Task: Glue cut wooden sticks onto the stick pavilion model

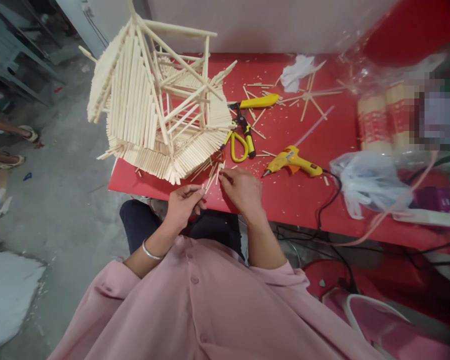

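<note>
My left hand (184, 204) is closed at the table's front edge, thumb and fingers pinching a thin wooden stick (209, 184). Just to its right, my right hand (243, 189) rests low over the table, its fingers curled together beside several loose sticks (218, 172). Whether a stick is between those fingertips is too small to make out. Beyond both hands stands a model pavilion (135, 100) built of wooden sticks, its roof partly covered with sticks and partly bare frame.
On the red table (285, 200) lie a yellow glue gun (294, 161), yellow-handled pliers (247, 132), a yellow-handled cutter (258, 101), a star of joined sticks (308, 95) and crumpled tissue (298, 72). Stick bundles (373, 120) and a plastic bag (367, 182) sit right. Black cables (328, 205) hang over the edge.
</note>
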Demonstrator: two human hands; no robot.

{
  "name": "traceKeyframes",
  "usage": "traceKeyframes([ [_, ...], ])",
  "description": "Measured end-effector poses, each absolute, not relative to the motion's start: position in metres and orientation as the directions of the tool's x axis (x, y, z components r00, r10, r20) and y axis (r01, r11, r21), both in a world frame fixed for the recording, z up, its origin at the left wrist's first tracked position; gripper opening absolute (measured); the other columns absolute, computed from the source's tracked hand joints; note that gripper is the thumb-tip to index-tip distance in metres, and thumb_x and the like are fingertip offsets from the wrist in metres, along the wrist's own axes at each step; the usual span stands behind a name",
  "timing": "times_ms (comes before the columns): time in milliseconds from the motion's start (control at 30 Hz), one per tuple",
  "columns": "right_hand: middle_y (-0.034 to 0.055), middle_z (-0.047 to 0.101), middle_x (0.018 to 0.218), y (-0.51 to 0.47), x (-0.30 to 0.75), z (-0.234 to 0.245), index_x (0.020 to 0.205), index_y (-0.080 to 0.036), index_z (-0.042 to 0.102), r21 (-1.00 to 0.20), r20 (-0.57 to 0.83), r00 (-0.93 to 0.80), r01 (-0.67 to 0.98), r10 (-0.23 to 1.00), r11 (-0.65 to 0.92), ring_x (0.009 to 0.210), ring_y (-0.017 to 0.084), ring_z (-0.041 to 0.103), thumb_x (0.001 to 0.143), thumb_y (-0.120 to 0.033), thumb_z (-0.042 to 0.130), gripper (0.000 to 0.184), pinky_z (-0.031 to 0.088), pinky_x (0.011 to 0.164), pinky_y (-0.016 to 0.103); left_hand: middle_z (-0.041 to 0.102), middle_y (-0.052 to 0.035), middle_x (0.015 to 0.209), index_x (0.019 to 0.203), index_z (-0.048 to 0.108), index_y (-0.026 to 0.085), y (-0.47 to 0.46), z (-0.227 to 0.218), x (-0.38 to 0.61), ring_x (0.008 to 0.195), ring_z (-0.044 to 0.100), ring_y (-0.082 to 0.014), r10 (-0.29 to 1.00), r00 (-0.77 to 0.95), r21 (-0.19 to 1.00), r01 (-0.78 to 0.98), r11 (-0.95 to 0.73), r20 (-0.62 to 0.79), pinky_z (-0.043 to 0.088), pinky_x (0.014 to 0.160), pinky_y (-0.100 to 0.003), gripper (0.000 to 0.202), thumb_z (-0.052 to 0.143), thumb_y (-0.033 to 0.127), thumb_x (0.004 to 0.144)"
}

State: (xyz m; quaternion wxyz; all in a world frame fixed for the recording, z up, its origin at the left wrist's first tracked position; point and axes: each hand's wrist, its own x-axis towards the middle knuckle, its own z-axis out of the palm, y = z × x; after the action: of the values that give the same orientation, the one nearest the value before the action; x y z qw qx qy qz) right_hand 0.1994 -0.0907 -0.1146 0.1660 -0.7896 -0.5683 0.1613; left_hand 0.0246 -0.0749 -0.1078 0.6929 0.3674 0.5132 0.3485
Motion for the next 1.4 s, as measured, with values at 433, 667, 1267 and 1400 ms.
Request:
traceKeyframes([
  [433,0.0153,0.074,0.094,-0.067,0.192,-0.119,0.097,-0.018,0.078,-0.346,0.004,0.354,0.878,0.935,-0.331,0.076,0.021,0.064,0.094,-0.031,0.049,0.032,0.037,0.062,0.03,0.069,-0.0022,0.063,0.08,0.067,0.011,-0.062,-0.116,0.031,0.043,0.06,-0.0089,0.87,0.206,0.884,-0.044,0.466,-0.448,0.039,0.035,-0.017,0.034,0.084,0.039,0.07],
  [667,0.0182,0.074,0.097,-0.07,0.193,-0.109,0.093,-0.015,0.077,-0.322,-0.144,0.376,0.857,0.916,-0.402,0.079,0.025,0.066,0.092,-0.028,0.05,0.029,0.041,0.067,0.033,0.062,0.0018,0.056,0.076,0.061,0.012,-0.047,-0.111,0.045,0.035,0.056,-0.0086,0.814,0.195,0.837,0.091,0.54,-0.547,0.037,0.033,-0.018,0.021,0.071,0.028,0.086],
  [1267,0.0051,0.073,0.08,-0.122,0.178,-0.098,0.085,-0.02,0.074,-0.814,0.023,0.199,0.573,0.98,-0.097,0.069,0.015,0.063,0.086,-0.033,0.058,0.021,0.046,0.066,0.028,0.062,0.0037,0.057,0.081,0.067,0.013,-0.079,-0.106,0.04,0.042,0.054,-0.0057,0.763,0.347,0.712,-0.289,0.641,-0.546,0.034,0.034,-0.015,0.045,0.09,0.045,0.059],
  [1400,0.0033,0.071,0.079,-0.133,0.177,-0.089,0.086,-0.022,0.076,-0.815,0.052,0.135,0.578,0.989,-0.036,0.068,0.014,0.063,0.088,-0.033,0.061,0.019,0.047,0.065,0.027,0.059,0.0047,0.05,0.075,0.063,0.015,-0.086,-0.095,0.037,0.038,0.052,-0.0062,0.786,0.372,0.737,-0.301,0.605,-0.494,0.033,0.033,-0.015,0.047,0.09,0.05,0.058],
])
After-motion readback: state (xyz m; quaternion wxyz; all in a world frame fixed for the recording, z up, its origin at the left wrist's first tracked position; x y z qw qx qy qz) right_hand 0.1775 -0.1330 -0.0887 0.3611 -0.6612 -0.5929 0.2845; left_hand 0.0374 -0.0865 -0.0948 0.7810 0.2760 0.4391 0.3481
